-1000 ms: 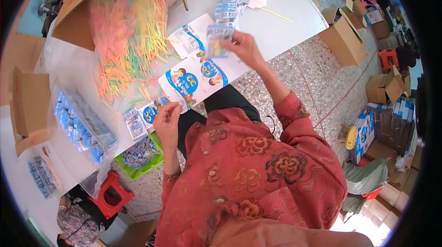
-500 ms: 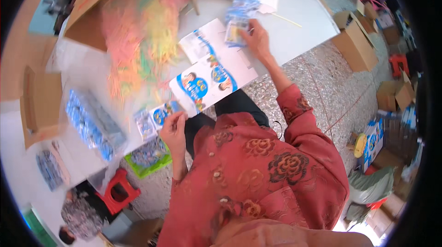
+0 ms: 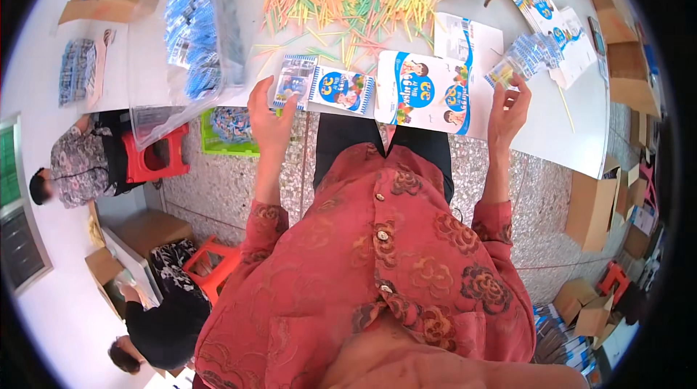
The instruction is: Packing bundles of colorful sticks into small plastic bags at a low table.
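My left hand (image 3: 270, 124) is closed at the left end of a small clear sachet (image 3: 295, 78), thumb and forefinger at its edge. A white-and-blue printed sachet (image 3: 341, 90) lies against that one on its right. In the middle of the table's near edge lies a flat, printed white-and-blue carton (image 3: 421, 91), with another flap (image 3: 468, 41) behind it. My right hand (image 3: 507, 117) pinches the near end of a crumpled strip of blue-and-clear sachets (image 3: 534, 54), right of the carton.
Colourful thin sticks (image 3: 356, 4) are heaped at the back. A clear plastic bin (image 3: 236, 48) of blue sachets stands left. More printed cartons (image 3: 559, 26) lie back right. Below the table are a green crate (image 3: 218, 144) and a red stool (image 3: 156, 160). Two people sit at left.
The view has swung round, so the table now lies straight across. My right hand has drawn nearer the table's front edge with the sachet strip. My left hand stays by its sachets.
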Demonstrator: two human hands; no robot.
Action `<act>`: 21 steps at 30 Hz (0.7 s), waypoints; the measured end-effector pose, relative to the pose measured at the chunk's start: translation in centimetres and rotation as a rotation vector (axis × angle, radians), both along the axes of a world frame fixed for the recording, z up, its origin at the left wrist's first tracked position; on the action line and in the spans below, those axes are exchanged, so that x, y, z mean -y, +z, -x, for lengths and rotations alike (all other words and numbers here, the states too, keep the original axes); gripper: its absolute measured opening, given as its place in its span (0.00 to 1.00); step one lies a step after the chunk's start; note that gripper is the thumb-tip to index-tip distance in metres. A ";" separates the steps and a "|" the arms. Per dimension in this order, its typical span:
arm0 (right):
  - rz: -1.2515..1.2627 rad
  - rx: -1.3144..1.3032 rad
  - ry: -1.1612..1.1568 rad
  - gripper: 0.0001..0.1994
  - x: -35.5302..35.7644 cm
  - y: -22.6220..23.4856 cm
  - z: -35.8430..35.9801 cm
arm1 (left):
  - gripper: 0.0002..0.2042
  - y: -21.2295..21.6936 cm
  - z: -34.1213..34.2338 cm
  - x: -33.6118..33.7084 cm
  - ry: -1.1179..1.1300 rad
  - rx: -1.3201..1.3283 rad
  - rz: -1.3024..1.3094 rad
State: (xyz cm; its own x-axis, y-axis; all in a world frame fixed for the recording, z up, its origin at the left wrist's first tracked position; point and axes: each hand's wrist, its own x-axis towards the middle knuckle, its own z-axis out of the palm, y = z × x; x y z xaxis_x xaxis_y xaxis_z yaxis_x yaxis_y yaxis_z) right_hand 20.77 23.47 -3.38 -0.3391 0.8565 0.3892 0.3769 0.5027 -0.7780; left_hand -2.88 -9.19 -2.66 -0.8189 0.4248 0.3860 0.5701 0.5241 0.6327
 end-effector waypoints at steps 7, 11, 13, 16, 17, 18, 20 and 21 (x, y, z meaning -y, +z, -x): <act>-0.071 -0.014 0.207 0.12 2.2 -0.7 2.1 | 0.30 -1.1 0.4 -0.8 0.103 -0.157 0.188; -0.089 0.015 0.258 0.08 3.2 -0.6 2.3 | 0.29 -1.2 0.9 -1.2 0.158 -0.084 0.244; -0.055 0.056 0.275 0.07 3.4 -0.6 2.2 | 0.28 -1.4 1.1 -1.3 0.166 -0.046 0.230; -0.037 0.058 0.288 0.06 3.5 -0.9 2.3 | 0.25 -1.6 1.3 -1.4 0.181 -0.029 0.227; -0.042 0.060 0.297 0.06 3.5 -0.9 2.3 | 0.23 -1.5 1.3 -1.5 0.186 -0.031 0.204; -0.060 0.066 0.293 0.06 3.5 -1.0 2.3 | 0.20 -1.4 1.3 -1.6 0.192 -0.033 0.181; -0.082 0.071 0.294 0.06 3.5 -1.2 2.4 | 0.20 -1.6 1.4 -1.7 0.199 -0.048 0.141; -0.083 0.083 0.296 0.07 3.4 -1.4 2.3 | 0.20 -1.7 1.4 -1.7 0.198 -0.066 0.106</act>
State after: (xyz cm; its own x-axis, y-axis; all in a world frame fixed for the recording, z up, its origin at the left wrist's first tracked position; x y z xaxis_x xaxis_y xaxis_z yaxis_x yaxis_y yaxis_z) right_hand 18.45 20.05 -4.82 -0.6028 0.6821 0.4139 0.2651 0.6605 -0.7024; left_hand -4.30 -7.47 -4.39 -0.8647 0.2992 0.4035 0.4878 0.6918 0.5324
